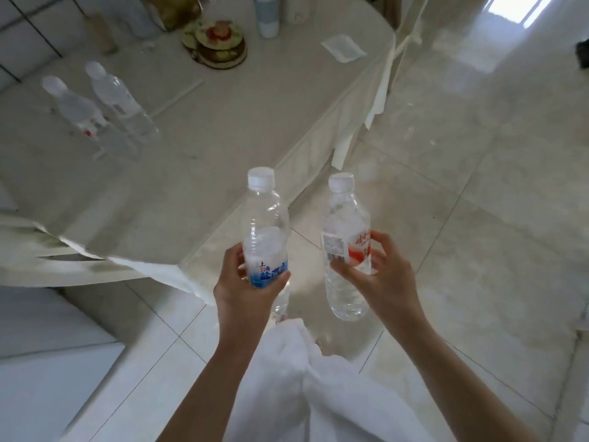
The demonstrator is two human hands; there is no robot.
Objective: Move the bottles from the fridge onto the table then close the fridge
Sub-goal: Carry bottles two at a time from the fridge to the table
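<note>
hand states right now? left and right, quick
Left hand: closed around the blue-label bottle, held upright.
Right hand: closed around the red-label bottle, fingers on its label.

My left grip (245, 282) holds one bottle (266, 231) upright, and my right grip (376, 269) holds a second bottle (347, 247) just to its right, the two apart. Both are over the floor (478, 218), just off the near right corner of the counter (223, 129). On the counter, near its left edge, two more bottles (105, 110) stand side by side. Toward the far edge sits a round tin (220, 43), with a flat packet (342, 47) near the far right corner
</note>
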